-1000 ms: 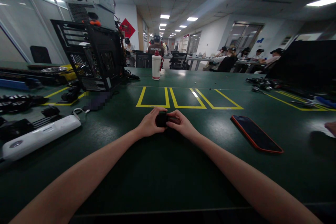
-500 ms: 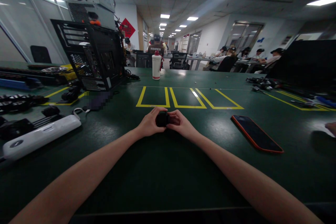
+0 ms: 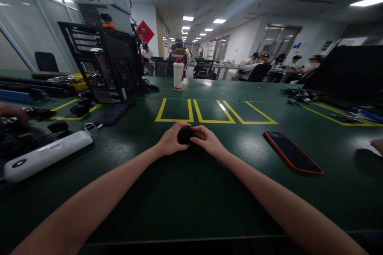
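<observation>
A small black object [image 3: 184,135] is held low over the green table [image 3: 191,199], just in front of the yellow tape outlines [image 3: 214,121]. My left hand [image 3: 171,139] wraps its thumb and fingers around the left side of it. From the right, the bent fingers of my right hand [image 3: 206,139] press on its other side. Details of the black object are too dark to make out.
An orange-edged phone [image 3: 293,151] lies at the right, a white power strip [image 3: 49,155] at the left. Behind stand a white tumbler [image 3: 178,75] and an open computer case [image 3: 119,67]. Another person's hand [image 3: 13,113] reaches in at the left edge.
Another person's hand has come in at the left edge. The fingers of my right hand have shifted slightly on the black object; my left hand has stayed in place.
</observation>
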A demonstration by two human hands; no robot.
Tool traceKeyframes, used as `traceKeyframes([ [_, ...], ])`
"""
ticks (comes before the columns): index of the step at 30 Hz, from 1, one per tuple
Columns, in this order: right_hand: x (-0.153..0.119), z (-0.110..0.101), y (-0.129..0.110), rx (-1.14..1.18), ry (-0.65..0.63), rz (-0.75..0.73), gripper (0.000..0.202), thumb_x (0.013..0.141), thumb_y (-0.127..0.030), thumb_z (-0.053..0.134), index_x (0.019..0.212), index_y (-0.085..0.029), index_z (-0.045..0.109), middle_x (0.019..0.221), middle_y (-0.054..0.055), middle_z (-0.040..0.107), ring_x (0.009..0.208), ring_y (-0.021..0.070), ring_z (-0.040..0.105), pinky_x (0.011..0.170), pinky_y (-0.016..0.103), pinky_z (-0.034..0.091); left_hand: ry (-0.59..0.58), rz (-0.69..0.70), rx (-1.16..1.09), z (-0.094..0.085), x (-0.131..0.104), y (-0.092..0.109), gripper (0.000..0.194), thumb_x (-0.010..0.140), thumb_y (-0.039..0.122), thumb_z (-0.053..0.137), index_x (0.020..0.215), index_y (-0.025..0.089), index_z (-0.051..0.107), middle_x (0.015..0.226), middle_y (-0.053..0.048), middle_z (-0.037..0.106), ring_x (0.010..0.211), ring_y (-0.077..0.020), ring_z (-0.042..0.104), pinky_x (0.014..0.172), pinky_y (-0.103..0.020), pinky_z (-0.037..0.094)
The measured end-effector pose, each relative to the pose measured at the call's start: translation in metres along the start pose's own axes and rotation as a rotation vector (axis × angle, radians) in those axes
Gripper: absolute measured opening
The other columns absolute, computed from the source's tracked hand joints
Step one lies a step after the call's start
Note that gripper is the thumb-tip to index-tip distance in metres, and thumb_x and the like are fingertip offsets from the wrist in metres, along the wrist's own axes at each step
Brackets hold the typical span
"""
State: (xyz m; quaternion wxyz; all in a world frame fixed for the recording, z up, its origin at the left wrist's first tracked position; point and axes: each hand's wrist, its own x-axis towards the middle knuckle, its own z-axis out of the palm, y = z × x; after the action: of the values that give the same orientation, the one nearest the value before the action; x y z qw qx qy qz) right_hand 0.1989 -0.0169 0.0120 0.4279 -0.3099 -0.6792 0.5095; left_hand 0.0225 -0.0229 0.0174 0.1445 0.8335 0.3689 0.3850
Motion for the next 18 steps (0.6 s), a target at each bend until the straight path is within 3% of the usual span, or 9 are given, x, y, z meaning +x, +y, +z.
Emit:
traceKeyframes([
  [8, -0.0008, 0.0031, 0.0024, -0.008, 0.060, -0.026, 0.017, 0.071, -0.025, 0.056, 0.088, -0.020, 0.052, 0.091, 0.002, 0.057, 0.090, 0.0146, 0.056, 0.086, 0.035, 0.043, 0.001, 0.000, 0.006, 0.0007, 0.0000, -0.0014, 0.060, 0.058, 0.020, 0.067, 0.110, 0.024, 0.039, 0.108, -0.002, 0.047, 0.098, -0.0198, 0.049, 0.082, -0.034, 0.042],
  [12, 0.0019, 0.0021, 0.0011, -0.036, 0.105, 0.016, 0.027, 0.069, -0.022, 0.059, 0.094, -0.019, 0.052, 0.095, 0.004, 0.057, 0.093, 0.0158, 0.055, 0.087, 0.037, 0.041, 0.003, 0.010, -0.002, 0.0006, 0.0001, -0.0010, 0.059, 0.057, 0.019, 0.066, 0.110, 0.024, 0.040, 0.108, -0.002, 0.047, 0.098, -0.0200, 0.049, 0.084, -0.035, 0.041],
  [18, 0.0011, 0.0014, 0.0007, 0.058, 0.028, 0.049, 0.031, 0.063, -0.017, 0.063, 0.091, -0.019, 0.048, 0.100, 0.004, 0.056, 0.094, 0.0162, 0.056, 0.088, 0.037, 0.042, 0.012, 0.005, -0.006, 0.0014, 0.0001, -0.0018, 0.059, 0.057, 0.018, 0.066, 0.110, 0.024, 0.040, 0.107, -0.003, 0.047, 0.098, -0.0204, 0.049, 0.083, -0.035, 0.041],
])
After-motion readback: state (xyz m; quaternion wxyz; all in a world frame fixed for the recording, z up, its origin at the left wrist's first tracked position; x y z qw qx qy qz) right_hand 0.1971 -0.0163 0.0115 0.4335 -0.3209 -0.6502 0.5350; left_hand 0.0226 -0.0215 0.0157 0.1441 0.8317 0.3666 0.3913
